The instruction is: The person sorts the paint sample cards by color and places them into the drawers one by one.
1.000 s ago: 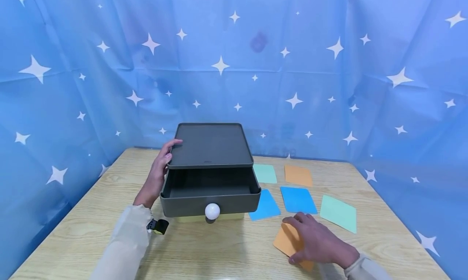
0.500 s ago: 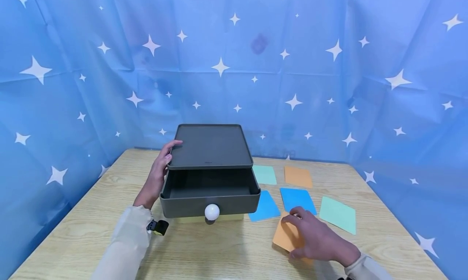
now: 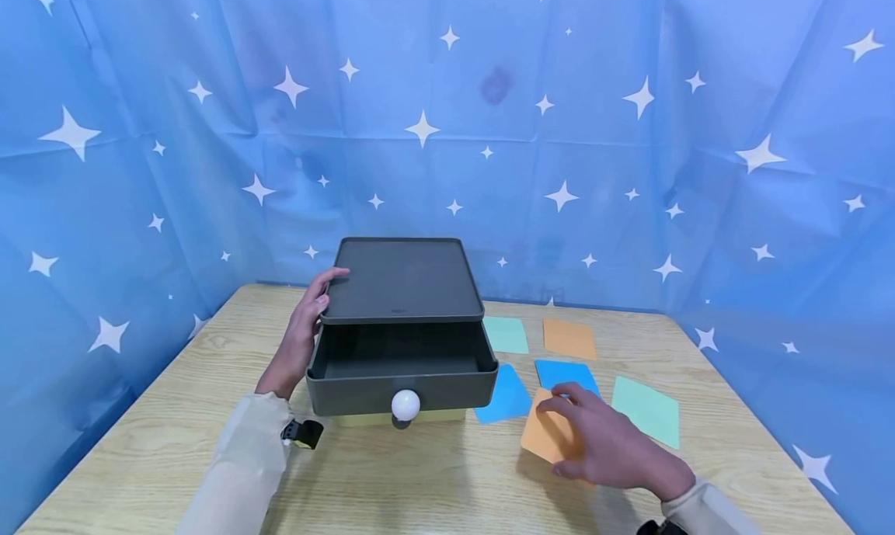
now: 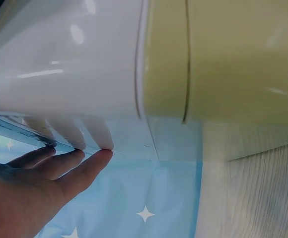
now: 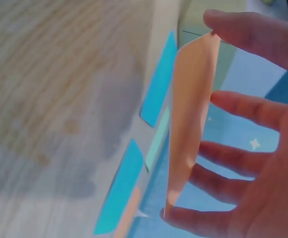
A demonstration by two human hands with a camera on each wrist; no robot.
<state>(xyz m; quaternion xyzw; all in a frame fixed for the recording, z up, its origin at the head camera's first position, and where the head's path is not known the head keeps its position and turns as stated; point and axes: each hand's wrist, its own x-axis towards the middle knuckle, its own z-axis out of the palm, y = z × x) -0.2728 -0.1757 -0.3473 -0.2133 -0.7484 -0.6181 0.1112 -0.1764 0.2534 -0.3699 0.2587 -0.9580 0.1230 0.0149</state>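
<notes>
My right hand [image 3: 611, 446] holds an orange square card [image 3: 548, 434] by its edges, thumb on one side and fingers on the other. In the right wrist view this card [image 5: 193, 99] is bowed slightly and stands off the wood. My left hand [image 3: 302, 325] rests against the left side of a desktop drawer box with a dark grey top [image 3: 405, 279]. The left wrist view shows its fairly straight fingertips [image 4: 104, 154] touching the glossy wall. The box's upper drawer [image 3: 349, 394] is pulled out, with a white round knob [image 3: 405, 405]; its visible inside holds nothing.
On the wooden table [image 3: 391, 488], right of the box, lie two blue cards, a near one [image 3: 505, 397] and one partly behind my hand [image 3: 565, 373]. Two pale green cards, left [image 3: 506, 335] and right [image 3: 646, 411], and another orange card [image 3: 569, 338] lie around them. A starry blue curtain [image 3: 447, 131] stands behind.
My right hand has raised the orange card off the table, moving slightly up and away from me. The left hand and drawer box have stayed in place.
</notes>
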